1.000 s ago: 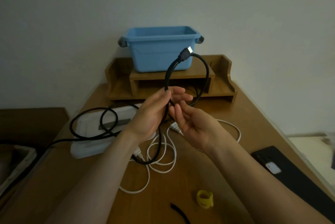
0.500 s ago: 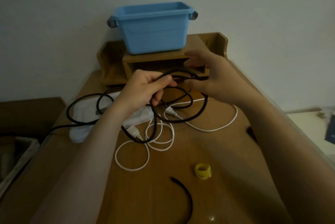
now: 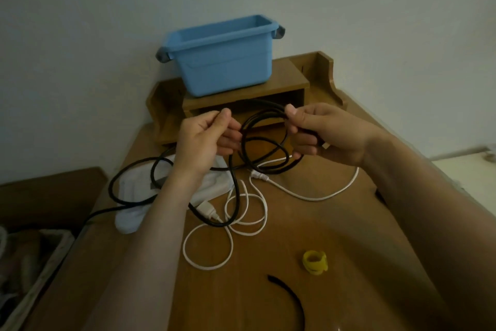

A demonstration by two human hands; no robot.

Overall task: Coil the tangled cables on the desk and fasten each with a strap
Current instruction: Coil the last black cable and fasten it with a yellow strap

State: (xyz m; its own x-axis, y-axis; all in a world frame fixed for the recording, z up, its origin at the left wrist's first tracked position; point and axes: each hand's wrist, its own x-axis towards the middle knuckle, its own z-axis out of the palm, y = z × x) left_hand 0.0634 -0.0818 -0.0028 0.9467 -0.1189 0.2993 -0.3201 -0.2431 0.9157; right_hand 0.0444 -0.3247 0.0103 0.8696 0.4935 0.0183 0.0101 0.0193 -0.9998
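Both hands are raised over the middle of the frame with a part-wound black cable [image 3: 243, 143] between them. The right hand [image 3: 330, 134] has its fingers curled round the gathered loops, thumb on top. The left hand [image 3: 206, 140] pinches the free run of the same cable between thumb and fingers.

The loops are uneven in size and cross one another. In my judgement a loose grip on the right could let one slide out, and the coil would spring apart.

The larger risk lies lower down. From the left hand the black cable drops to the table [image 3: 241, 290], passes across the rings of the white cable [image 3: 311, 198], curls over a white object [image 3: 128, 218] at the left, then runs off the table's left edge. Pulling in the next turn would probably drag the white cable along or draw the crossing tight into a knot. If the far end is caught out of sight, a tug could shift the white object too.

The yellow strap [image 3: 314, 262] and the black strap [image 3: 290, 293] lie at the lower centre of the frame, close beneath the right forearm. A careless sweep could knock them away. No strap is on any cable yet.
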